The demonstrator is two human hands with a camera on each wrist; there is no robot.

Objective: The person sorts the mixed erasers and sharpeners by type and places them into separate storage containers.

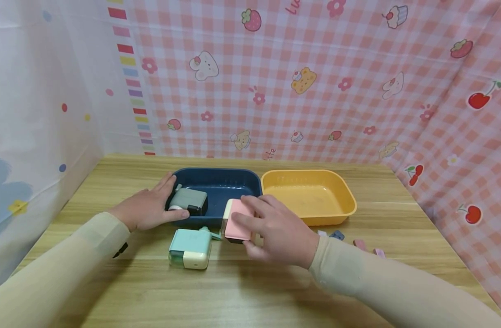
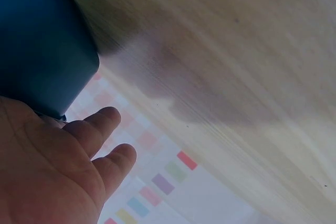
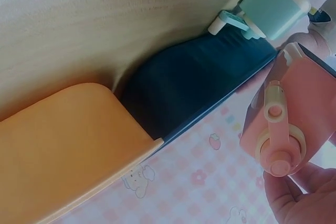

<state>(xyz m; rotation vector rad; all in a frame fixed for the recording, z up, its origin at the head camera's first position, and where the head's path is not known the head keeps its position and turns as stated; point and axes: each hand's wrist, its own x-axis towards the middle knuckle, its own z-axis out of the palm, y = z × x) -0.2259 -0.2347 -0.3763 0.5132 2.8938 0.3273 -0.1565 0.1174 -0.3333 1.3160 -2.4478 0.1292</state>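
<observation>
My right hand (image 1: 276,230) grips a pink pencil sharpener (image 1: 239,219) with a crank handle, held over the front right corner of a navy tray (image 1: 217,172). The crank side of this sharpener shows in the right wrist view. At the tray's left end rests my left hand (image 1: 152,205), its fingers extended along the outer side and the thumb at the front rim. A grey-green pencil sharpener (image 1: 190,200) lies in the tray beside that thumb. In front of the tray, a mint pencil sharpener (image 1: 191,248) with a cream part sits on the table, its crank pointing right.
A yellow tray (image 1: 348,212) adjoins the navy tray on the right. Several small pieces lie near my right sleeve, among them a blue one (image 1: 337,235), a dusty pink one (image 1: 360,244) and a lilac one (image 1: 379,252). Patterned cloth (image 1: 266,114) hangs behind the wooden table (image 1: 184,300).
</observation>
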